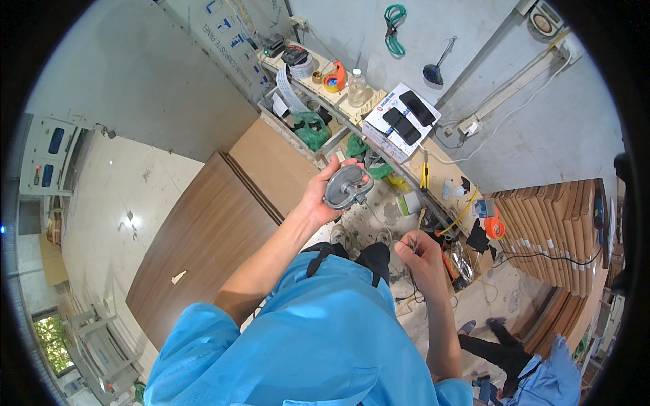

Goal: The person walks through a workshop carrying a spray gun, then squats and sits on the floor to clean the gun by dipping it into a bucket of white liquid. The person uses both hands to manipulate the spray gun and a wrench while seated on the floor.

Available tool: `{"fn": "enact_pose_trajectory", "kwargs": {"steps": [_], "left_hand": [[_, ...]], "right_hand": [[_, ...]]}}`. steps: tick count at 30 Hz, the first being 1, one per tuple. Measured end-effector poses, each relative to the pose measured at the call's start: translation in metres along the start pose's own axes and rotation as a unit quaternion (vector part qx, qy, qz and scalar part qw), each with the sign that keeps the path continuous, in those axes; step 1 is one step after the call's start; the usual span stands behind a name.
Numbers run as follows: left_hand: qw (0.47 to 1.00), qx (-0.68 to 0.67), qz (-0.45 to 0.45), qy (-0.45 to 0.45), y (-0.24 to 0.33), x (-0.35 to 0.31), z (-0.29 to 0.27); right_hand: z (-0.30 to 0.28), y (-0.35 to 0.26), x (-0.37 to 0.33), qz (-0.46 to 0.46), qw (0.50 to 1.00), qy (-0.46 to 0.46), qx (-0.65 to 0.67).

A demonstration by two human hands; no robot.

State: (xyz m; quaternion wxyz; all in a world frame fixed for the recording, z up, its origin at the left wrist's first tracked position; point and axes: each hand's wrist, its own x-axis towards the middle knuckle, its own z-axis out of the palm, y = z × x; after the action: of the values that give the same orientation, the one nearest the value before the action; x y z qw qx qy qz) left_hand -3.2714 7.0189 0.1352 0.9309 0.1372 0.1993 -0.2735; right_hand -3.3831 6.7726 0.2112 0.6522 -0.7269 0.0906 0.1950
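Blue sleeves and shirt front fill the lower field, nearest the lens. My left hand (323, 196) is raised, fingers wrapped around a grey metal disc (347, 187) with a raised hub, held tilted, face toward me. My right hand (421, 260) sits lower, fingers pinched narrow on a thin dark wire (413, 284) that trails downward; whether a small tool is also in that pinch I cannot tell. Step in hand, as I judge it: presenting the disc for fitting or inspection while the wire waits. The next move would call for bringing both hands together, disc steadied, wire end aimed at the hub.

Beyond the hands: a cluttered workbench (433, 176) carrying a white box (401, 122), green bags, an orange tape roll (333, 80) and a clear bottle (356, 88). Brown wooden panels (203, 230) lie on the pale floor to my left; stacked cardboard (548, 230) stands to my right. Green-handled pliers (394, 27) hang on the grey wall. Another person's blue sleeve (552, 379) shows at lower right
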Motion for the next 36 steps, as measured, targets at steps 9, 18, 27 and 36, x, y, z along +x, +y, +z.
{"fn": "enact_pose_trajectory", "kwargs": {"steps": [9,18,27,36], "left_hand": [[0.995,0.095,0.013,-0.004,-0.004,-0.002,-0.001],[0.968,0.247,0.037,-0.012,-0.010,-0.013,0.027],[0.975,0.211,0.063,-0.040,-0.016,-0.018,0.039],[0.953,0.257,0.089,-0.133,-0.025,-0.018,0.048]], "right_hand": [[-0.001,0.004,0.005,0.010,1.000,-0.019,-0.019],[-0.003,0.016,0.017,0.083,0.985,-0.081,0.127],[0.001,0.016,0.013,0.124,0.951,-0.123,0.255],[0.004,0.013,0.010,0.162,0.918,-0.141,0.334]]}}
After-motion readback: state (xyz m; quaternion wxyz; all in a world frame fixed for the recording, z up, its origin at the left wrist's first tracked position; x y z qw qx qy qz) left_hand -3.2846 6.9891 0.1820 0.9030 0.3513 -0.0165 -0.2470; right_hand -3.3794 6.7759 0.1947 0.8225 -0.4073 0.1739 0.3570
